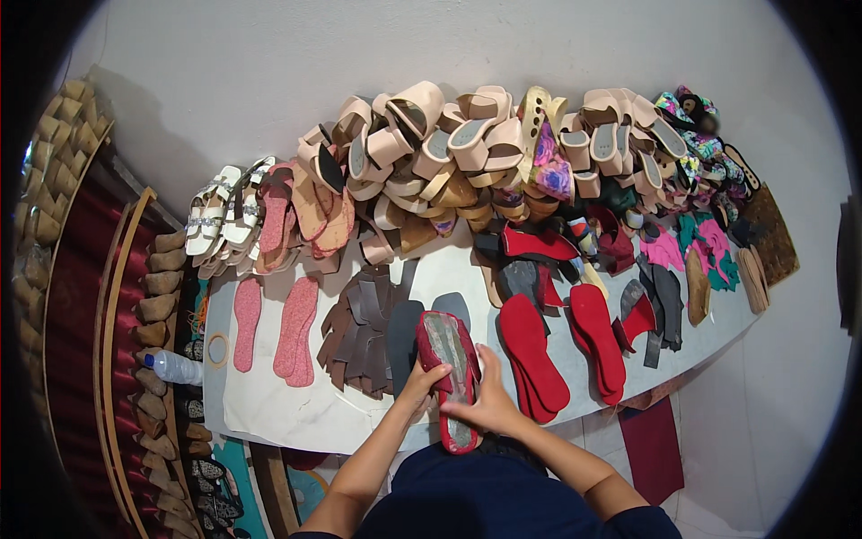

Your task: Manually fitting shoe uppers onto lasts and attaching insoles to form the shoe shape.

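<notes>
The left hand [417, 390], partly hidden behind the red shoe [458, 366], grips its left edge, the right hand [496, 406] its right.

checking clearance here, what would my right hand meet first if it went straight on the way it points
The red shoe: your right hand points up and leftward in the picture and already seems to touch it. Depth beyond the shoe is hard to judge.
</notes>
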`<control>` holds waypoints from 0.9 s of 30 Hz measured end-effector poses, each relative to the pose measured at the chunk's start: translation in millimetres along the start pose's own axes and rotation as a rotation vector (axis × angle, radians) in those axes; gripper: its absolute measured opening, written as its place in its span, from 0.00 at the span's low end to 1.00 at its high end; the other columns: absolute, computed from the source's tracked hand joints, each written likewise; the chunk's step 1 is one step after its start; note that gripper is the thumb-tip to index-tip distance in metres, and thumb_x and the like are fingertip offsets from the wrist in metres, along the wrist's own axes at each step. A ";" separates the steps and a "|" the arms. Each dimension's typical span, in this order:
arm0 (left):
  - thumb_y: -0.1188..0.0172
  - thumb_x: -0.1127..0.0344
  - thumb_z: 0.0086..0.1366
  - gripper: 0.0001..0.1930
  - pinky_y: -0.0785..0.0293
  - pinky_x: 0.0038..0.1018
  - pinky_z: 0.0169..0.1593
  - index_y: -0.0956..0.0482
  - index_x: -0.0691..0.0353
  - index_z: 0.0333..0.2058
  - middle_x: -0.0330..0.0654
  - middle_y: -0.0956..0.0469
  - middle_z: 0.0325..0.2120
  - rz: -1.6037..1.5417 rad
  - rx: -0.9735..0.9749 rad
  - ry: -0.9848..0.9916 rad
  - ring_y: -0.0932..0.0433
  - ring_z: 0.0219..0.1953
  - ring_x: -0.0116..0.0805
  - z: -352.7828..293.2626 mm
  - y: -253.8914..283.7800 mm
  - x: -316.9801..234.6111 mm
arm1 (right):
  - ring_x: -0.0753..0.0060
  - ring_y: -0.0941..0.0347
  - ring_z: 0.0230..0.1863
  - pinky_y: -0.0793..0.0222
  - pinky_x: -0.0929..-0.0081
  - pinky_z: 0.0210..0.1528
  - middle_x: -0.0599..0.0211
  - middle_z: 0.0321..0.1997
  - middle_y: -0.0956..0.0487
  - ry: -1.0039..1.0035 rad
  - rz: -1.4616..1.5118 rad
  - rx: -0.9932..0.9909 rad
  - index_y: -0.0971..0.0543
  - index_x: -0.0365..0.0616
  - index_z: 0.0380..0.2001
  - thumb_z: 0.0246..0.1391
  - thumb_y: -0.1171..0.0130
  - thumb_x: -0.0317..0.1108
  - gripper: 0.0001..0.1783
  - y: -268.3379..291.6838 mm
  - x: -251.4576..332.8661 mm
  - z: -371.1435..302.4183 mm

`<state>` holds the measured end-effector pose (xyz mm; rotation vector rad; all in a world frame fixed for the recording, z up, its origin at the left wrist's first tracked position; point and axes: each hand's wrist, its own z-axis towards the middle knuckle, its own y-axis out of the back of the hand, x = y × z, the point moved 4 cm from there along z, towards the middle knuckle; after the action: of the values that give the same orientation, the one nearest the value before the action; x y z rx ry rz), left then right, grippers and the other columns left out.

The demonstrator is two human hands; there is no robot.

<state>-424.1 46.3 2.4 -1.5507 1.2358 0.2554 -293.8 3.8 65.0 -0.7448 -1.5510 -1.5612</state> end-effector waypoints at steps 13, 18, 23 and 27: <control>0.39 0.68 0.48 0.37 0.40 0.29 0.53 0.50 0.59 0.55 0.44 0.38 0.48 0.014 0.028 -0.022 0.37 0.50 0.34 2.2 -5.4 0.9 | 0.29 0.78 0.61 0.58 0.52 0.59 0.28 0.57 0.76 0.040 0.036 0.189 0.73 0.41 0.58 0.31 0.37 0.39 0.62 -14.0 6.5 -6.0; 0.40 0.69 0.49 0.35 0.39 0.29 0.53 0.48 0.60 0.55 0.44 0.37 0.47 -0.008 0.012 -0.021 0.36 0.50 0.33 -0.7 -7.3 -2.4 | 0.24 0.79 0.59 0.56 0.52 0.58 0.23 0.56 0.78 0.038 -0.078 0.216 0.74 0.38 0.58 0.30 0.37 0.39 0.63 -14.8 15.3 -5.4; 0.41 0.69 0.50 0.34 0.40 0.29 0.53 0.48 0.61 0.54 0.44 0.37 0.47 0.013 0.000 -0.024 0.36 0.50 0.33 -3.0 -10.4 -5.7 | 0.20 0.79 0.58 0.55 0.53 0.58 0.20 0.54 0.79 0.041 -0.107 0.225 0.72 0.35 0.58 0.31 0.38 0.39 0.62 -13.5 18.8 -5.7; 0.40 0.67 0.51 0.33 0.41 0.28 0.54 0.47 0.61 0.54 0.43 0.37 0.47 0.008 0.007 -0.010 0.37 0.50 0.33 -0.5 -3.3 -0.4 | 0.17 0.78 0.57 0.56 0.49 0.58 0.15 0.52 0.78 0.056 -0.052 0.213 0.69 0.35 0.58 0.30 0.39 0.38 0.60 -12.5 20.6 -6.8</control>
<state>-421.9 45.7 4.9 -1.5375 1.2338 0.2633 -314.1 -6.5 75.6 -0.5418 -1.6749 -1.4138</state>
